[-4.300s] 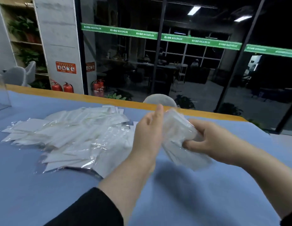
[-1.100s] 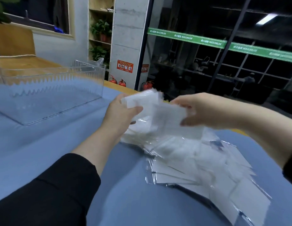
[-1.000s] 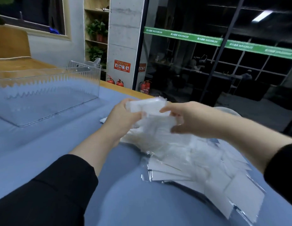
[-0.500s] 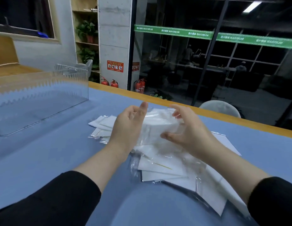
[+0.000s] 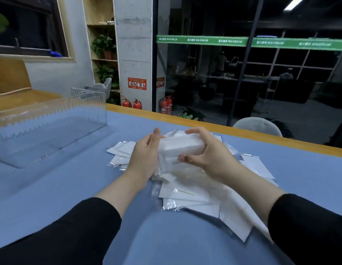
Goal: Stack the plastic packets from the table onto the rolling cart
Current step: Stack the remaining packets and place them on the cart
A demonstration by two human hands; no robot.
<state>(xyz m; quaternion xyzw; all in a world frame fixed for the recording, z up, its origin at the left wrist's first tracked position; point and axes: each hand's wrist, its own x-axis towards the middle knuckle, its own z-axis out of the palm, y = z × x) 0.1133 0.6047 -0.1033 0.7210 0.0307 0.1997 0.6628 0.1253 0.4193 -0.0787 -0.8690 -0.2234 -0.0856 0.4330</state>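
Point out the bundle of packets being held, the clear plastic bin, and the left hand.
bundle of packets (image 5: pixel 180 145): head view, its white top edge.
clear plastic bin (image 5: pixel 51 119): head view, its near wall.
left hand (image 5: pixel 145 153): head view, its back.

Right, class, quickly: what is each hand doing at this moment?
Left hand: curled against the left end of the packet bundle, holding it.
Right hand: fingers and thumb curled round the bundle's right end, gripping it.
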